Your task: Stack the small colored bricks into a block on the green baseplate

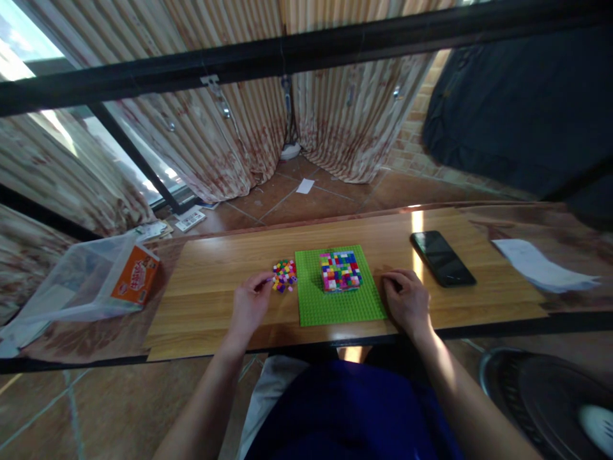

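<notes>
A green studded baseplate (316, 308) lies on the wooden board, and a block built of many small coloured toy bricks (341, 271) stands on it. To its left is a loose pile of small toy bricks (284, 273) in mixed colours. My left hand (251, 300) is at the pile's left edge, thumb and index finger pinched together; whatever may be between the fingertips is too small to make out. My right hand (408, 299) rests on the board just right of the baseplate, fingers curled in, with nothing visible in it.
A black smartphone (442, 258) lies right of my right hand, with white papers (544, 263) beyond it. At the left stands a clear plastic bin (76, 281) with an orange label (135, 276). A dark bar (335, 54) crosses above the table; patterned curtains (239, 140) hang behind.
</notes>
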`<state>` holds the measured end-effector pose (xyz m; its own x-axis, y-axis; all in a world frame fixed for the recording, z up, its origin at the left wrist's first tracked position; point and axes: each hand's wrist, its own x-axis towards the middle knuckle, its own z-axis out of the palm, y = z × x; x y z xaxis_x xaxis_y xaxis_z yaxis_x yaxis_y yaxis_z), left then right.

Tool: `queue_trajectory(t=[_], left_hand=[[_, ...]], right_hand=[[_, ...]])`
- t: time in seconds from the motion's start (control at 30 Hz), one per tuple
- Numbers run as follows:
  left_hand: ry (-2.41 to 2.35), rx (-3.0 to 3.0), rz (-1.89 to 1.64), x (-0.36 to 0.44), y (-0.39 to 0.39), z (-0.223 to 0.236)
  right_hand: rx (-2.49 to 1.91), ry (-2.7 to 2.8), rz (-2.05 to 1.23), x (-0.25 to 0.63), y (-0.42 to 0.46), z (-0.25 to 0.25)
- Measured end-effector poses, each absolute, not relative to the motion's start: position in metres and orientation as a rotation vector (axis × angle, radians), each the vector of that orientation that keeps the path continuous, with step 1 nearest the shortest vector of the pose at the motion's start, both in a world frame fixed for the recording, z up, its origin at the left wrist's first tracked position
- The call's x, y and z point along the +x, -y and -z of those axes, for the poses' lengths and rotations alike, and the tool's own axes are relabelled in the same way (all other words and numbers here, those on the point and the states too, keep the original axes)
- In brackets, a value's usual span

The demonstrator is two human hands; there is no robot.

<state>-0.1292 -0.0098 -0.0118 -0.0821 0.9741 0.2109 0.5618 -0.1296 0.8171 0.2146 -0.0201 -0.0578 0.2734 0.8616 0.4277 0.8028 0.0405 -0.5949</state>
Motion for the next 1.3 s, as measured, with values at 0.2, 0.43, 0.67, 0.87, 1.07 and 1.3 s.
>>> queue_trajectory(t=[0.2,0.43,0.67,0.87,1.07,1.3], left_hand=[[-1.462,1.79,-1.215,-0.08,0.022,0.0],[-1.355,1.926,-1.132,-0.033,0.025,0.0],[-1.39,2.106,-1.145,-0.011,0.011,-0.011],[-1.496,2.105,-1.246,0.001,0.012,-0.008],[-1.597,2.046,-1.262,0.006,0.011,-0.003],[-1.613,2.063,-1.265,0.006,0.011,-0.002]], right_hand=[[-1.755,1.513,-0.106,0.213,0.02,0.055],[-1.758,1.508,-0.138,0.211,0.021,0.053],[-1.759,1.489,-0.163,0.209,0.021,0.05],[-1.751,1.48,-0.174,0.208,0.021,0.048],[-1.752,1.48,-0.177,0.208,0.022,0.048],[-1.752,1.476,-0.175,0.209,0.021,0.05]])
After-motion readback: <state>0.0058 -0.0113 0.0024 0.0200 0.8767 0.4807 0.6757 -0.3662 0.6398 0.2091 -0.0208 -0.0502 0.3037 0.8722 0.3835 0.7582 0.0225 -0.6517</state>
